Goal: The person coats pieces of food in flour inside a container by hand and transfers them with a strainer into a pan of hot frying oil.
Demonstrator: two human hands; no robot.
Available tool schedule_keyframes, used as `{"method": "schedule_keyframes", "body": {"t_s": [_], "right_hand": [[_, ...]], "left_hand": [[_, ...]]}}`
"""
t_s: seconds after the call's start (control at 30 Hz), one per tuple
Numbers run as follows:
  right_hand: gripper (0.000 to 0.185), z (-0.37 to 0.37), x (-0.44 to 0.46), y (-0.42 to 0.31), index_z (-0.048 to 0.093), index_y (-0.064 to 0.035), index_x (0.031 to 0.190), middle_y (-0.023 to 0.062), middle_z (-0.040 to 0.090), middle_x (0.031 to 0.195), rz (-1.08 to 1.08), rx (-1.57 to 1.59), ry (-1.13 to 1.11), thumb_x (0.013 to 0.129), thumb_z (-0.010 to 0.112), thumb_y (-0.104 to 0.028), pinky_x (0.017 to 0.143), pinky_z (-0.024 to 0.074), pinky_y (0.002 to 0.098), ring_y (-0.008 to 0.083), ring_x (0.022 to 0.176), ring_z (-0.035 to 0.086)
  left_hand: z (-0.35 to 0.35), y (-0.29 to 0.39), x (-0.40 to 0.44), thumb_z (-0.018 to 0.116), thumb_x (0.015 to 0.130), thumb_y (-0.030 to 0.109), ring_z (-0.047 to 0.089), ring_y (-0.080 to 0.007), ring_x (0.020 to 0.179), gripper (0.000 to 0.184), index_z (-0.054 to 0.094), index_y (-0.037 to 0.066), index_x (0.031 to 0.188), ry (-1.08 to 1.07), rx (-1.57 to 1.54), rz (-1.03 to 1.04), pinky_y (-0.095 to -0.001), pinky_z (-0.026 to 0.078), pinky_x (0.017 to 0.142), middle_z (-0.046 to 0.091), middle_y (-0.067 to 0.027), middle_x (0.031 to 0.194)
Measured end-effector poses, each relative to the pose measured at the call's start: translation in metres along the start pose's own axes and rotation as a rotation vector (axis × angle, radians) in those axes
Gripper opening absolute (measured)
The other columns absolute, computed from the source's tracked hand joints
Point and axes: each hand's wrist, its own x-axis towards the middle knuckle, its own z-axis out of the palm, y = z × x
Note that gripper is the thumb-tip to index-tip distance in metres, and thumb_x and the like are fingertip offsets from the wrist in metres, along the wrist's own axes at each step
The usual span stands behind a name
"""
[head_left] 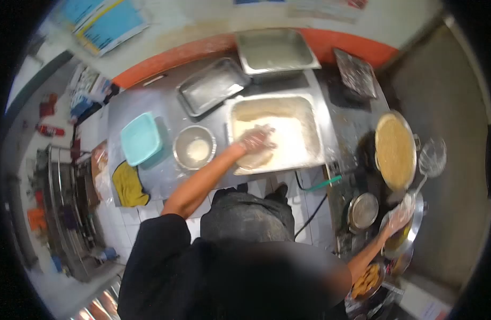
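My left hand [258, 140], in a clear plastic glove, is over the white flour [288, 141] in a deep metal pan [315, 128]. Its fingers look spread, and some flour clings to the glove. Off to the right, my right hand [400, 214], also gloved, is closed around the handle of a wire skimmer [433, 158]. The skimmer's round mesh head points away from me, beside a wide pot of tan, foamy-looking contents [394, 152]. Below that hand is a metal wok [416, 226] with yellowish liquid, partly hidden by my arm.
A metal bowl [182, 152] with whitish contents and a turquoise tub [141, 140] stand left, near a yellow cloth [130, 184]. Two metal trays [210, 88] lie behind. A round lidded tin [363, 211] and a bowl of fried pieces [367, 281] are at right.
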Motion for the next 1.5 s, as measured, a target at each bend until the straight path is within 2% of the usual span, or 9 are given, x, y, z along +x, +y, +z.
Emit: {"method": "schedule_keyframes", "body": {"t_s": [0.13,0.27,0.47,0.73,0.87,0.97,1.07,1.17,1.5], "right_hand": [[0.038,-0.004,0.079,-0.172,0.053,-0.0055,0.126,0.0012,0.061,0.093,1.299,1.002,0.037,0.089,0.052,-0.015,0.046,0.0420,0.0207,0.0063,0.061,0.053],[0.036,0.056,0.070,-0.234,0.045,-0.0036,0.129,0.0031,0.060,0.091,0.774,2.134,-0.827,0.094,0.044,-0.009,0.049,0.0457,0.0230,0.0072,0.060,0.053],[0.045,0.128,0.066,-0.507,0.048,-0.0069,0.125,0.0109,0.057,0.105,1.114,1.414,-1.339,0.094,0.043,-0.038,0.075,0.0445,0.0358,0.0204,0.093,0.052],[0.022,0.284,-0.003,-0.615,0.063,-0.0048,0.099,0.0125,0.064,0.096,0.121,1.491,-0.868,0.084,0.052,-0.018,0.083,0.0480,0.0389,0.0279,0.095,0.060],[0.023,0.162,0.057,-0.595,0.065,-0.0075,0.099,0.0121,0.064,0.103,-0.456,0.600,-0.884,0.081,0.055,-0.017,0.094,0.0443,0.0381,0.0299,0.103,0.058],[0.039,0.153,0.076,-0.567,0.056,0.0021,0.119,0.0187,0.055,0.126,-0.540,0.958,-0.453,0.082,0.060,-0.012,0.100,0.0403,0.0316,0.0293,0.114,0.054],[0.046,0.073,0.094,-0.549,0.050,-0.0056,0.128,0.0166,0.051,0.130,-0.157,1.450,-0.945,0.085,0.058,-0.018,0.103,0.0377,0.0353,0.0281,0.117,0.052],[0.044,0.037,0.029,-0.525,0.047,-0.0128,0.132,0.0153,0.044,0.137,-0.593,1.003,-0.921,0.092,0.045,-0.032,0.105,0.0335,0.0424,0.0303,0.121,0.047],[0.048,-0.084,-0.219,-0.358,0.043,-0.0157,0.135,0.0103,0.048,0.134,-0.167,0.426,-1.144,0.089,0.043,-0.031,0.105,0.0185,0.0645,0.0349,0.135,0.030]], "left_hand": [[-0.015,0.003,-0.036,0.039,0.093,0.052,0.034,-0.0254,0.134,0.065,0.039,0.005,0.138,0.064,-0.804,-0.041,-0.0391,0.028,0.112,0.033,-0.0139,0.146],[-0.037,0.017,-0.091,0.030,0.099,0.041,0.035,-0.0281,0.132,0.055,0.035,0.003,0.138,0.335,-0.223,0.098,-0.0397,0.028,0.112,0.032,-0.0155,0.146],[-0.056,0.027,-0.189,0.022,0.101,0.038,0.029,-0.0379,0.133,0.054,0.023,0.002,0.140,0.601,-2.468,0.181,-0.0498,0.021,0.113,0.024,-0.0191,0.148],[-0.033,0.020,-0.257,0.022,0.100,0.043,0.030,-0.0383,0.133,0.057,0.024,0.004,0.142,0.923,-2.173,-0.074,-0.0513,0.022,0.112,0.028,-0.0192,0.146],[-0.026,0.020,-0.270,0.027,0.100,0.036,0.034,-0.0388,0.130,0.053,0.024,0.004,0.142,0.924,-2.225,-0.144,-0.0506,0.027,0.110,0.029,-0.0189,0.146],[-0.030,0.024,-0.274,0.029,0.100,0.033,0.034,-0.0385,0.130,0.051,0.024,0.005,0.142,0.913,-2.186,-0.131,-0.0502,0.030,0.108,0.029,-0.0188,0.146],[-0.044,0.050,-0.278,0.031,0.099,0.035,0.035,-0.0375,0.129,0.053,0.025,0.006,0.142,0.791,-1.977,-0.107,-0.0500,0.032,0.106,0.028,-0.0189,0.146],[-0.009,0.044,-0.275,0.035,0.097,0.036,0.039,-0.0370,0.125,0.052,0.034,0.003,0.137,0.702,-1.977,-0.279,-0.0496,0.035,0.102,0.034,-0.0190,0.142],[0.159,0.165,-0.239,0.044,0.093,0.035,0.053,-0.0291,0.107,0.048,0.044,0.000,0.126,-0.019,-1.600,-0.604,-0.0403,0.044,0.090,0.050,-0.0164,0.125]]}}
